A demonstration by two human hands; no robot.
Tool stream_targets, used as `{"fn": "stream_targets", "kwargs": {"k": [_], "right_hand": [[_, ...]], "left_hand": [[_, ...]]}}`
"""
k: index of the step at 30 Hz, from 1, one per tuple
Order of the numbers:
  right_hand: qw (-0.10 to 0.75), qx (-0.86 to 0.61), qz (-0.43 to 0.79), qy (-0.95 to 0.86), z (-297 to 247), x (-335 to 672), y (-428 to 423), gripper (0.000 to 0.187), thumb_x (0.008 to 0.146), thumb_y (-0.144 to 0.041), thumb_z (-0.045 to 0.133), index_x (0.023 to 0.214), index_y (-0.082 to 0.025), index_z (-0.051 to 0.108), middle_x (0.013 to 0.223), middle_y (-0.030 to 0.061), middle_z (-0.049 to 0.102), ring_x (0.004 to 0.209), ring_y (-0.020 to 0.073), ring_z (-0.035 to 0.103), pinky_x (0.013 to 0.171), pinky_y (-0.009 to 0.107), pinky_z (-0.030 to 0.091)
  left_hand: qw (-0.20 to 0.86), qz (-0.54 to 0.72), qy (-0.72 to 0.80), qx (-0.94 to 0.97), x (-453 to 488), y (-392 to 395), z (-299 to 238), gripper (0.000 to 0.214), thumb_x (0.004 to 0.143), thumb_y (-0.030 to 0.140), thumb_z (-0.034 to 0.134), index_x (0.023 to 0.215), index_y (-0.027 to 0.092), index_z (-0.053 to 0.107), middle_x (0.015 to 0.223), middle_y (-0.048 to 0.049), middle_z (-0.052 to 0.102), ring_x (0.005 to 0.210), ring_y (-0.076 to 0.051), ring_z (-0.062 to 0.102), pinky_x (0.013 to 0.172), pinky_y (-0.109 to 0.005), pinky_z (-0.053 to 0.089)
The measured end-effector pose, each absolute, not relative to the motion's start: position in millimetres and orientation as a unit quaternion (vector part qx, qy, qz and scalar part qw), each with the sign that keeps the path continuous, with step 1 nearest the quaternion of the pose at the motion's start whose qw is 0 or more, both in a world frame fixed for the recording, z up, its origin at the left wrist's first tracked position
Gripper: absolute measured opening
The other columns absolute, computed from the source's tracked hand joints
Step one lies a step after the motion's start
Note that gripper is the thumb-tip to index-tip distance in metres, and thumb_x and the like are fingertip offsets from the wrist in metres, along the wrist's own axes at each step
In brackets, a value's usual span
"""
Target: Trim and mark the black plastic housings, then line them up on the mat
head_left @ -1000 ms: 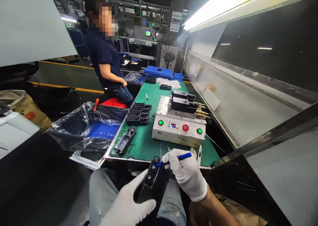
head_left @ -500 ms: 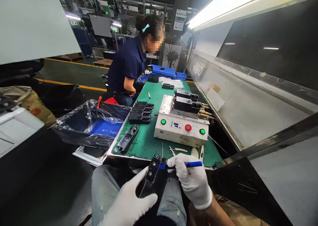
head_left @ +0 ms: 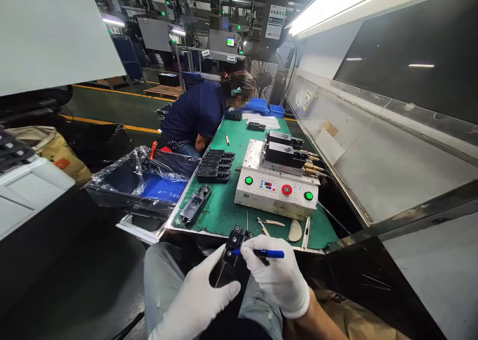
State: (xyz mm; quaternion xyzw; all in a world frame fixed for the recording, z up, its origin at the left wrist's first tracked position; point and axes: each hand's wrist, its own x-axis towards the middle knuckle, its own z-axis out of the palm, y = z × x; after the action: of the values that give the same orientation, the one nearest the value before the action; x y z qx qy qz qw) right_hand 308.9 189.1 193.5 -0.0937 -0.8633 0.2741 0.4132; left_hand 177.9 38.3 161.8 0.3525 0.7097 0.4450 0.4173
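- Counter (head_left: 220, 218): green top with a pale edge, in front of my knees; it carries the items in the next two entries.
- White control box (head_left: 276, 199): stands on the counter, two black housings on top, green and red buttons on its face.
- Row of black housings (head_left: 213, 174): side by side, left of the box.
- Black block (head_left: 230, 269): above my lap, tilted, just off the counter's near edge. The fingers of my left hand (head_left: 199, 292) grip it, thumb spread wide. Judged stiff, moderately heavy, and smooth enough to slip in a glove; best held by the long sides, end face left bare.
- Blue pen (head_left: 275, 254): pinched between the fingers of my right hand (head_left: 278, 276), tip at the block's end face. Judged light, rigid; hold near the tip.
- Metal rings (head_left: 235, 239): set in that end face, smallest item noted; judged hard.
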Motion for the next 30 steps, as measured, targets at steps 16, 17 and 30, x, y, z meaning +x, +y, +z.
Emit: {"fn": "stream_targets", "kwargs": {"k": [16, 17, 30], "right_hand": [[0.447, -0.035, 0.301, -0.842, 169.8, 325.2, 133.9, 0.040, 0.090, -0.004, 0.059, 0.125, -0.022, 0.066, 0.091, 0.0071, 0.079, 0.076, 0.0217, 0.076, 0.065, 0.031, 0.062], [0.437, -0.035, 0.304, -0.846, 165.8, 323.7, 132.2, 0.041, 0.090, -0.003, 0.059, 0.126, -0.021, 0.065, 0.093, 0.0079, 0.079, 0.079, 0.0222, 0.076, 0.067, 0.032, 0.062], [0.412, -0.047, 0.310, -0.856, 135.1, 324.7, 137.3, 0.046, 0.089, -0.001, 0.058, 0.130, -0.020, 0.067, 0.099, 0.0092, 0.078, 0.086, 0.0244, 0.076, 0.073, 0.038, 0.062]], "left_hand": [[0.286, 0.664, 0.672, 0.157, 141.4, 93.4, 176.0, 0.072, 0.078, 0.045, 0.079, 0.140, 0.018, 0.057, 0.139, -0.0131, 0.069, 0.126, -0.033, 0.065, 0.112, -0.050, 0.052], [0.285, 0.663, 0.674, 0.156, 141.1, 93.1, 179.3, 0.072, 0.077, 0.044, 0.080, 0.141, 0.018, 0.056, 0.141, -0.0130, 0.068, 0.128, -0.034, 0.064, 0.113, -0.050, 0.052], [0.275, 0.654, 0.685, 0.167, 136.5, 87.6, 192.7, 0.064, 0.078, 0.045, 0.077, 0.135, 0.019, 0.061, 0.134, -0.0104, 0.072, 0.125, -0.031, 0.065, 0.115, -0.047, 0.048]]}}
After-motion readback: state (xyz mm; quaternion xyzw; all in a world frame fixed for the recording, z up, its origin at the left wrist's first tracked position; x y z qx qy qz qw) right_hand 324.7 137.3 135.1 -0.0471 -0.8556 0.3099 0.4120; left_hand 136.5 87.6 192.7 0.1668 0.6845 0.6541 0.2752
